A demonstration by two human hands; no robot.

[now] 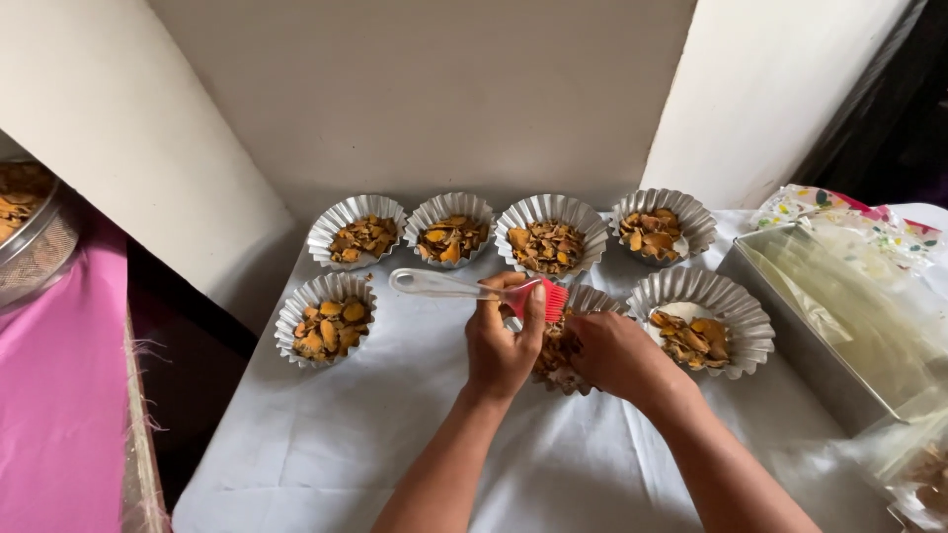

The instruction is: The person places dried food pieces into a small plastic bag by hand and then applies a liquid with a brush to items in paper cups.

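Left hand (502, 341) grips a brush (474, 289); right hand (614, 353), grasp unclear, hides a fluted tin (592, 299).

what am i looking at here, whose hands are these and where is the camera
There is one picture, taken by a camera worn on a person's head and looking down, so the two bare hands are that person's own. The left hand holds a brush with a clear handle and red bristles. The right hand rests on a fluted tin, mostly hidden beneath both hands. Six more tins of the same kind stand on the white cloth, four in a back row and one at each side, such as the left tin. All hold orange-brown dried slices. A metal tray lined with clear film sits at the right.
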